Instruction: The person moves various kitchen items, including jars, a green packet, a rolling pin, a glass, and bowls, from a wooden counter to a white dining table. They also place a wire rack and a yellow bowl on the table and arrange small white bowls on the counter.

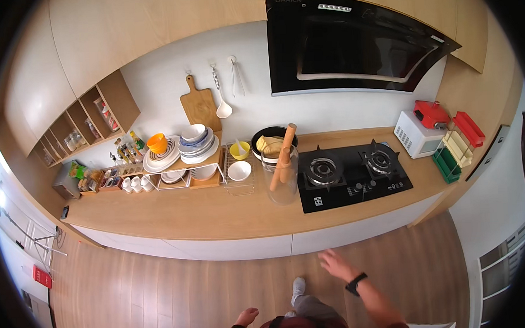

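Observation:
My right hand [338,265] reaches out over the floor in front of the counter [194,219], holding nothing, its fingers slightly apart. Down beside my body is my left hand [248,316]; its fingers look curled, and whether they are closed is hard to make out. Neither hand touches anything. Ahead on the counter stands a tall clear container [278,194] with wooden rolling pins [285,156] upright in it. To its right lies a black two-burner gas hob [355,177]. On its left, a white bowl [239,170] and a yellow bowl [240,150] rest on a wire rack [239,190].
Stacked plates [198,151] and orange bowls [157,143] top a low shelf. White mugs [136,184] stand farther left. A black range hood [358,41] overhangs the hob. At right sit a white box-shaped appliance [415,135] and coloured baskets [447,164].

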{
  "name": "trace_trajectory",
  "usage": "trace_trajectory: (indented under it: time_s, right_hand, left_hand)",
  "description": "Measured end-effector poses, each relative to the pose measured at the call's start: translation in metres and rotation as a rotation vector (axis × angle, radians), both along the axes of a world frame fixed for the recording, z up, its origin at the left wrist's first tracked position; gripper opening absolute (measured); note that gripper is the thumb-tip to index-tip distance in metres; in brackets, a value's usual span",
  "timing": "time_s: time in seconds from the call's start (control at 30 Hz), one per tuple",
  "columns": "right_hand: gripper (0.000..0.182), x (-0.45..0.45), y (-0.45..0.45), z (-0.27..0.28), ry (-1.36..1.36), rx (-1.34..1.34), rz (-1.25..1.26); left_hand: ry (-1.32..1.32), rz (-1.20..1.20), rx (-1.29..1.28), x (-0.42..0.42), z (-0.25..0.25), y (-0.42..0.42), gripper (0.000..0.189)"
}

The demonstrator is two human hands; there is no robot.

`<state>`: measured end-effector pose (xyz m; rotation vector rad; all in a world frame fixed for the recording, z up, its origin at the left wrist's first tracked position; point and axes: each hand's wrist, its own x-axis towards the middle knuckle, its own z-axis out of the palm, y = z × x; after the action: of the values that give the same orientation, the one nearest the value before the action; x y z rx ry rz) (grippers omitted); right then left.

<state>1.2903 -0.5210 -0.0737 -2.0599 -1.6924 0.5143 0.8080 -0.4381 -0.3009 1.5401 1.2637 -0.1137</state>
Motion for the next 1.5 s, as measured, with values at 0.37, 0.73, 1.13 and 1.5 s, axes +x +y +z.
trace_trajectory:
  time_s: [0.37, 0.73, 1.13, 1.5]
  right_hand:
    - [0.059, 0.028, 0.268, 0.226, 0.028, 0.701, -0.209]
    - [0.029, 0.039, 0.314, 0.196, 0.065, 0.503, -0.219]
    - [0.027, 0.012, 0.331, 0.222, 0.088, 0.593, -0.456]
    - [0.021, -0.028, 0.324, 0.297, 0.059, 0.773, -0.586]
  left_hand:
    - [-0.128, 0.143, 0.128, 0.085, 0.075, 0.114, 0.043]
    - [-0.257, 0.053, 0.325, 0.169, 0.158, 0.213, 0.035]
    - [-0.61, -0.153, 0.333, 0.232, 0.228, 0.362, 0.024]
    - [-0.977, -0.103, 0.42, 0.291, 0.316, 0.432, 0.026]
